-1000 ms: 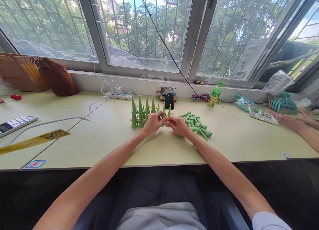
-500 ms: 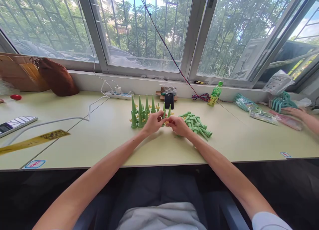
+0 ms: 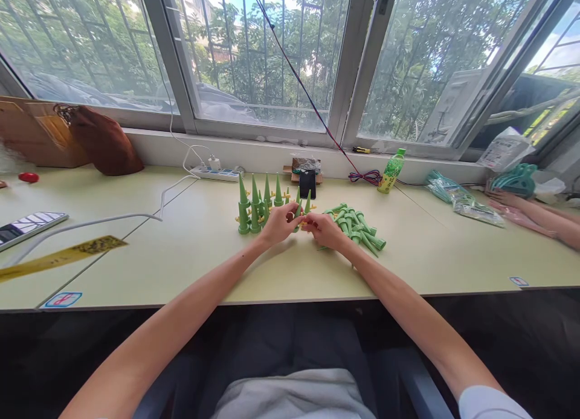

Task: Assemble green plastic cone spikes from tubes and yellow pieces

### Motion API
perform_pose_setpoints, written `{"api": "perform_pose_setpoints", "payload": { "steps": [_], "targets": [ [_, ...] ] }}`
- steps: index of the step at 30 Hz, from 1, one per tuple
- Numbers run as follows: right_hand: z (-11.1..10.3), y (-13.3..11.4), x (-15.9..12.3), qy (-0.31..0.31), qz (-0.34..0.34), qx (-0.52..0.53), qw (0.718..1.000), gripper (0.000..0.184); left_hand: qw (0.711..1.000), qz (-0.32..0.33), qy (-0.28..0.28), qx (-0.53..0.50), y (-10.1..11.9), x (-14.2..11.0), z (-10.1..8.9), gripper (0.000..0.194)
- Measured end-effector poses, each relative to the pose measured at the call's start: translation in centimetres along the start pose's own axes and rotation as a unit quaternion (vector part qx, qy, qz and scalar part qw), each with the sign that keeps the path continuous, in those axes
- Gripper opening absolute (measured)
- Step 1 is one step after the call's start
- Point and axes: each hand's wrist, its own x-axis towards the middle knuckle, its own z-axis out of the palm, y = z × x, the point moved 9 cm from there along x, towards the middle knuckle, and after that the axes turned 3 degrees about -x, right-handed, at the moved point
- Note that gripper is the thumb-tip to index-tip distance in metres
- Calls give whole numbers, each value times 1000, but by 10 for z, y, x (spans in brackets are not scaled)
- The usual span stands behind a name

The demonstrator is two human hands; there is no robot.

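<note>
Head view: left hand (image 3: 280, 223) grip closed round a green spike (image 3: 298, 210), held upright over the table (image 3: 181, 256). Right hand (image 3: 323, 227) grip pinched at its yellow part; exact contact hidden by fingers. Upright green spikes (image 3: 254, 216) to the left; loose green spikes (image 3: 357, 225) heaped right. Bottle (image 3: 392, 172) far right.

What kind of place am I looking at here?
Likely a small hand-assembly workspace: a long pale-yellow worktable beneath barred windows, rows of upright green plastic spikes, and a loose pile of similar green spikes.
</note>
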Motion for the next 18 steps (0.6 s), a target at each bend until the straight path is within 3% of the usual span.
{"api": "perform_pose_setpoints", "payload": {
  "steps": [18],
  "targets": [
    [2, -3, -1, -11, -23, -7, 1000, 17, 1000, 0, -3, 4, -1, 0, 1, 15]
  ]
}}
